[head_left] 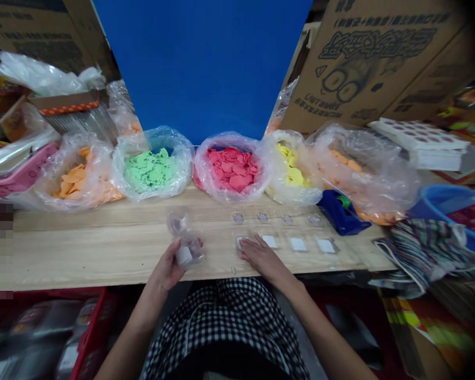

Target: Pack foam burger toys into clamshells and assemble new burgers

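Note:
My left hand (pixel 169 268) is closed around a clear plastic case (pixel 190 253) with a white square in it, close to the front edge of the table. The case's round-looking clear upper part (pixel 178 220) lies beyond my fingers. My right hand (pixel 260 256) lies flat with its fingers stretched out, its tips on the leftmost case (pixel 241 241) of a row. To its right sit more open clear cases, with white squares (pixel 298 244) in the near halves and small grey patches (pixel 287 219) in the far halves.
Across the back stand plastic bags of orange (pixel 73 182), green (pixel 150 168), red (pixel 233 168) and yellow (pixel 293 166) flat pieces. A blue tape dispenser (pixel 343 212), striped cloth (pixel 423 250) and blue basin (pixel 439 198) are at right. A red crate (pixel 87 338) stands below left.

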`<state>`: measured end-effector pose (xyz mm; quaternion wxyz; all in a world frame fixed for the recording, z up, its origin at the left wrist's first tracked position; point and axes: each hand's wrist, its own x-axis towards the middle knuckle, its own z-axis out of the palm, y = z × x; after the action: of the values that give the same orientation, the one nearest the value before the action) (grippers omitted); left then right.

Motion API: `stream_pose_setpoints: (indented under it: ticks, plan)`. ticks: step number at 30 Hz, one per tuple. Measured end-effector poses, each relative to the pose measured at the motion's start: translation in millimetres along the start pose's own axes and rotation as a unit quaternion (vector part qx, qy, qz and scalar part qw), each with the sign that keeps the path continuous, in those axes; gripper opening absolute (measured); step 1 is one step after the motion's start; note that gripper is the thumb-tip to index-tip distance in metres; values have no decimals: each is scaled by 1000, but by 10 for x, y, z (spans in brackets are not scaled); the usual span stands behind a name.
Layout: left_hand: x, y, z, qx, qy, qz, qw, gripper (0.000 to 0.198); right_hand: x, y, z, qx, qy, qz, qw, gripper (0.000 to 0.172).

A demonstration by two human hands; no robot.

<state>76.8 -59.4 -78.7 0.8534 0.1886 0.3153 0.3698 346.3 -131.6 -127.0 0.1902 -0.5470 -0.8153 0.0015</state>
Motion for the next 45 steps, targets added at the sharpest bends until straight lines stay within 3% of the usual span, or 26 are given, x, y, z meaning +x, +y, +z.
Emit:
stream_pose_setpoints:
  ticks: [3, 7, 11, 16, 20, 25, 28, 31, 34, 37, 42, 45]
  plan:
    - [-4, -85, -10, -6, -22, -16, 1000, 40, 108, -212, -140, 59, 10, -1, 998, 32]
    - [-44, -181, 47, -16, -25, -54, 998, 31, 359, -730, -231, 214, -5, -56, 975, 50]
    - [-103, -193, 49, -14, -7, -61, 998, 27, 547, -1039, -175, 335, 4, -75, 939, 31]
    - [-173, -115, -44, 1, -1, -53, 999, 24, 585, -1050, -113, 419, 0, -56, 906, 26]
    - [-199, 42, -120, -2, 15, -32, 999, 27, 583, -1039, -64, 382, 46, -32, 922, 25]
    - [-248, 316, -274, -12, 79, 50, 996, 33, 583, -935, 231, 150, 45, -94, 983, 22]
    - [-296, 385, -322, -10, 69, 55, 996, 37, 590, -795, 406, 50, 34, -87, 994, 17]
    - [-328, 361, -319, -19, 43, 46, 998, 42, 600, -641, 443, 14, 23, -69, 997, 14]
    - [-328, 306, -320, -25, 31, 34, 999, 45, 597, -543, 357, 13, 9, -50, 999, 15]
    - [-304, 255, -341, -25, 12, 26, 999, 47, 604, -599, 202, 45, 19, -34, 998, 21]
    - [-260, 160, -339, -31, -2, 2, 1000, 40, 725, -1033, -36, 171, 7, -108, 979, 52]
    - [-265, 109, -322, -24, -18, -26, 999, 41, 809, -1260, -59, 248, -8, -150, 957, 44]
